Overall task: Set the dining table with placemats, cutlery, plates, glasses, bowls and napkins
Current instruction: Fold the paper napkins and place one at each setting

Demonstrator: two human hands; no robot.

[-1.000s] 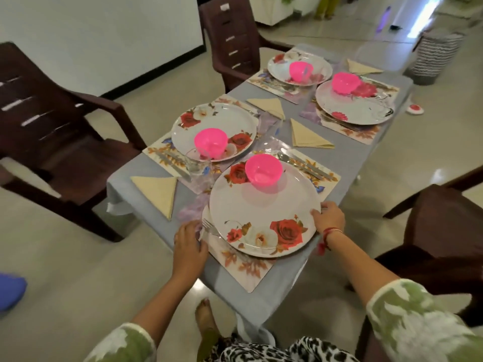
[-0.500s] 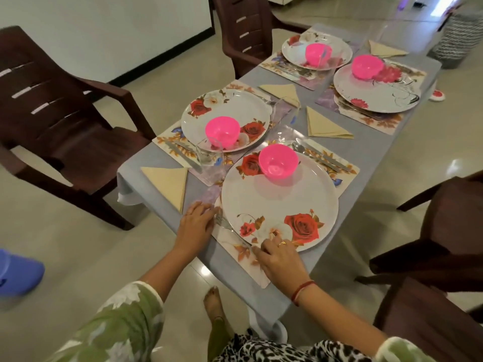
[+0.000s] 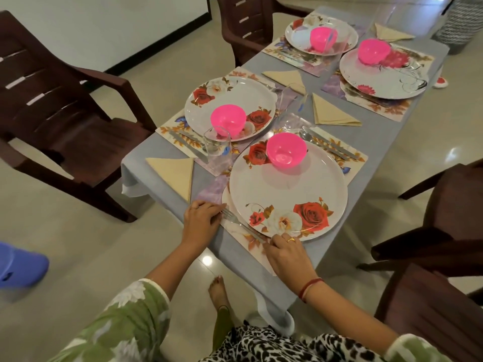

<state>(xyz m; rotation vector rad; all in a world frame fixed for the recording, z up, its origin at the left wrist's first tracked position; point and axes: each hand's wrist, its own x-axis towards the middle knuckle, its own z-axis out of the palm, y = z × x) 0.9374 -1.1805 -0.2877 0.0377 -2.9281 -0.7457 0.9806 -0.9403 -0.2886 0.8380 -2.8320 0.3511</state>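
Observation:
The grey-clothed table (image 3: 379,142) carries several place settings. Nearest me, a rose-patterned plate (image 3: 287,189) holds a pink bowl (image 3: 286,150) and sits on a floral placemat (image 3: 347,159). A fork (image 3: 243,226) lies on the mat along the plate's near-left rim. My left hand (image 3: 201,218) rests at the mat's corner, its fingertips touching by the fork's tines. With my right hand (image 3: 285,249) I pinch the end of the fork's handle. A knife and spoon (image 3: 329,146) lie on the far side of the plate. One folded beige napkin (image 3: 175,173) and a clear glass (image 3: 217,145) stand to the left.
Three more settings with plates, pink bowls and napkins fill the rest of the table. Dark brown chairs stand at left (image 3: 65,113), far end (image 3: 243,24) and right (image 3: 444,231). A striped basket (image 3: 462,19) sits on the floor beyond; a blue object (image 3: 18,267) lies at far left.
My right hand left the plate's right rim and came round to the fork's handle at the front. My left hand shifted slightly up to the fork's tines.

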